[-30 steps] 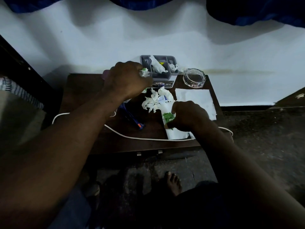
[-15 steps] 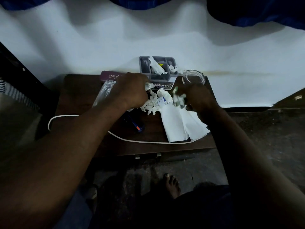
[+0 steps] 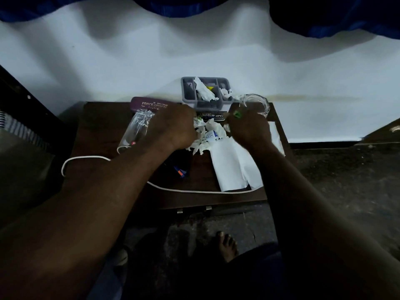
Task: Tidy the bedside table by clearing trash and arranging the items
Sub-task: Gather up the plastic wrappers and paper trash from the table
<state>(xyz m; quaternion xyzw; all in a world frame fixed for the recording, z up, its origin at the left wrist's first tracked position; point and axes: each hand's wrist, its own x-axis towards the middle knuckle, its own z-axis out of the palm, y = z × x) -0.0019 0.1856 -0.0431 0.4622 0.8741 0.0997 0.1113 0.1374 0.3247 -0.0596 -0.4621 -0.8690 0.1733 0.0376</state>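
Left hand near paper-filled organiser

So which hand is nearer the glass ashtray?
Right. The right hand sits just in front of the glass ashtray; the left hand is farther left, beyond the tissue pile.

We are finding open room on the table's left part and front strip, though a cable is looping across both. A case, an organizer and a glass dish are lining the back edge. A bag is lying beside our left hand, scraps are filling the gap to our right hand, and paper is covering the right side.
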